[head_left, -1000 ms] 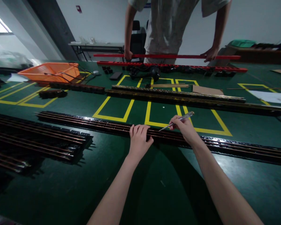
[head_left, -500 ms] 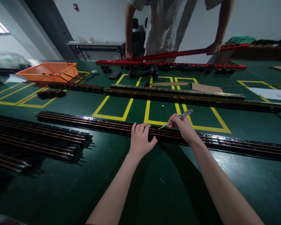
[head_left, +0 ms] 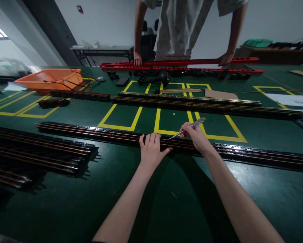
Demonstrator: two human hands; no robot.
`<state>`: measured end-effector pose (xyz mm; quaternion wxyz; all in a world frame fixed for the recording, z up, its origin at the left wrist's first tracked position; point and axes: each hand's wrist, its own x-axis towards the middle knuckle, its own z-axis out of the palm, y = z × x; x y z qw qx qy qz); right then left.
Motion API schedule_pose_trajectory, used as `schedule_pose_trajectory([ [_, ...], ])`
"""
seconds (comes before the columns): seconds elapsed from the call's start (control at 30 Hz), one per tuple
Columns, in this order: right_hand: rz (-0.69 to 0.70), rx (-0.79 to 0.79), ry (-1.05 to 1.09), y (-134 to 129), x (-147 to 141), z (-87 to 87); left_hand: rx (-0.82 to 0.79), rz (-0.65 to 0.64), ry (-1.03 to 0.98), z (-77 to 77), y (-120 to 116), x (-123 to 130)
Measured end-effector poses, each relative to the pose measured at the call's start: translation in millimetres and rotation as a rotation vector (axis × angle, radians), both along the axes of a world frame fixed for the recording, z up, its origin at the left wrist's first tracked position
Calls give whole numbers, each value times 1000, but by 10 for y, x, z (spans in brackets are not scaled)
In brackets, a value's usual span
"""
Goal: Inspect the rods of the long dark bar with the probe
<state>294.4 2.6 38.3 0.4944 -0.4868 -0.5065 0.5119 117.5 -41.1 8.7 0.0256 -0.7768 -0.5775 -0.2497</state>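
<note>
A long black strip with copper-coloured rods lies across the green table in front of me. My left hand rests over its middle, fingers bent across the far edge and thumb stretched along the near side. In my right hand is a slim screwdriver with a see-through handle, pinched between thumb and fingers. It slants down to the left, and its tip meets the strip just right of my left hand. The tip's exact contact point is too small to make out.
Similar strips lie at the left, and another pair lies beyond yellow tape outlines. An orange basket stands at the far left. Across the table, a person's hands hold a long red bar above another red bar.
My left thumb has stretched a little further right. The screwdriver stays at nearly the same spot on the strip. Across the table, the person's red bar has come down lower and more level.
</note>
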Motion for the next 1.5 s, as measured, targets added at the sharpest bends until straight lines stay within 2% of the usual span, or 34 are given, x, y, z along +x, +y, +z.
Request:
schedule_pose_trajectory([
  [0.23,83,-2,11,44,79,-46,-13,-2,-34,-3,-3,4],
  [0.77,13,-3,18,25,25,-14,-7,86,-59,50,-14,61],
  [0.97,9,-23,-6,5,39,1,22,59,-62,42,-18,55],
  [1.23,-51,25,-34,28,70,-65,17,24,-69,27,1,46],
  [1.5,-77,20,-62,38,111,-35,-12,15,-100,40,4,28],
])
